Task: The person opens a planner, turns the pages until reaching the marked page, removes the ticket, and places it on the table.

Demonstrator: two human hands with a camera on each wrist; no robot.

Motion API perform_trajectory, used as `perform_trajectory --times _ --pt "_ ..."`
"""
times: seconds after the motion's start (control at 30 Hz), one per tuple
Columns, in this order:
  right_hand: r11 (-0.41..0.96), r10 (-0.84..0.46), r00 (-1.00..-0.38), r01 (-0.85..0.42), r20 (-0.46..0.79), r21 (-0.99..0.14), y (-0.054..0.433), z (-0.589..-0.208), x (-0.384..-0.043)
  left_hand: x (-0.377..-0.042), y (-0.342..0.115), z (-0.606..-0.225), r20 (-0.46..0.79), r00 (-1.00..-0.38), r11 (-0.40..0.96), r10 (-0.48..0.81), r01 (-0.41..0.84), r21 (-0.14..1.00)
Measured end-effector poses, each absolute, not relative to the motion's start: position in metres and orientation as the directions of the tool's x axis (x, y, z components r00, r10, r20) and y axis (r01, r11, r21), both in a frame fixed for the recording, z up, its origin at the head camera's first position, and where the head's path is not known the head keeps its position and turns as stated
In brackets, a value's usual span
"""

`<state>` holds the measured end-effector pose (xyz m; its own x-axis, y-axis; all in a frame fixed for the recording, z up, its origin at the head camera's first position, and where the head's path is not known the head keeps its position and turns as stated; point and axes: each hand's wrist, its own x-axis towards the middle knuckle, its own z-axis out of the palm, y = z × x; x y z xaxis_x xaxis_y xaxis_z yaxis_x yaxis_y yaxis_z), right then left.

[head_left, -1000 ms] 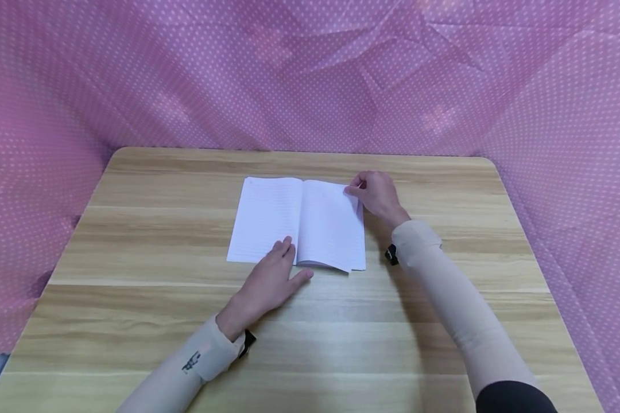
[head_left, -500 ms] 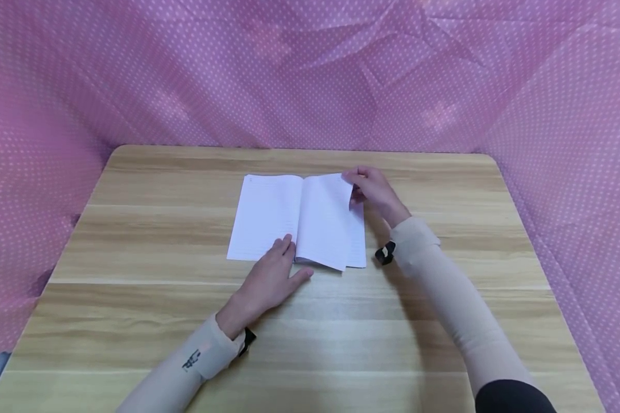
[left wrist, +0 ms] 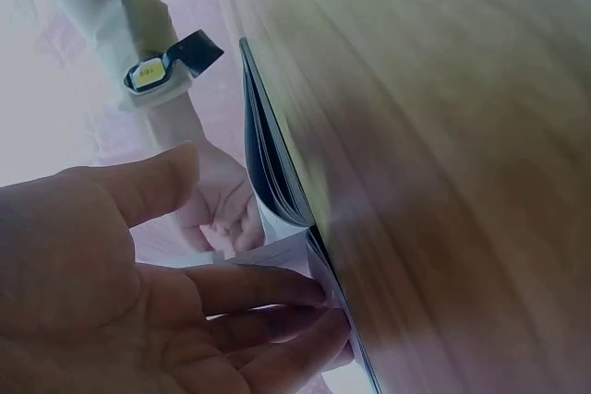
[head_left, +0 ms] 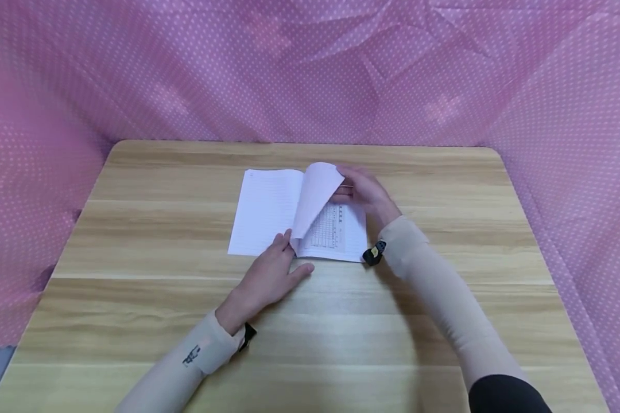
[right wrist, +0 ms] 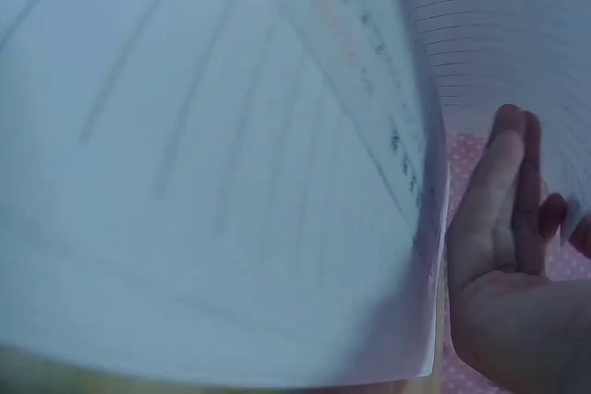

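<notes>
An open lined notebook (head_left: pixel 260 215) lies on the wooden table (head_left: pixel 444 321). My left hand (head_left: pixel 268 275) rests with extended fingers on its lower edge beside the spine, thumb spread away. In the left wrist view its fingertips (left wrist: pixel 337 325) touch the page near the fold. My right hand (head_left: pixel 367 192) pinches the upper outer corner of a page (head_left: pixel 317 192), which curls up and leans left over the spine. Under that page a printed table (head_left: pixel 328 229) shows on the right side. The right wrist view has the right hand (right wrist: pixel 499 265) beside the lifted lined page (right wrist: pixel 503 29).
Pink dotted cloth (head_left: pixel 310 74) hangs behind the table and along both sides. A small black device (head_left: pixel 374 252) is strapped at the right wrist, close to the notebook's lower right corner. Another black device (head_left: pixel 247 335) sits at the left wrist.
My right hand has lifted the page by its corner and moved a little left, bending it toward the spine and uncovering the printed table. The left hand has stayed in place.
</notes>
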<state>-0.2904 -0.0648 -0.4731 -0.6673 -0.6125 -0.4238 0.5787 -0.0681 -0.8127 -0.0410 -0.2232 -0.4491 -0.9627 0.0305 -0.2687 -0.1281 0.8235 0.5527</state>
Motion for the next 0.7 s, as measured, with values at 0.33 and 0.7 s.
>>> perform_trajectory --times 0.33,0.7 --pt "0.222 -0.653 -0.687 0.226 -0.317 -0.948 -0.077 -0.476 -0.273 -0.034 -0.219 -0.448 -0.221 -0.975 0.854 0.023 -0.095 0.511" --pt "0.288 -0.65 -0.702 0.126 -0.29 -0.949 -0.079 -0.477 -0.266 -0.019 -0.199 -0.426 -0.151 -0.987 0.859 0.053 -0.032 0.511"
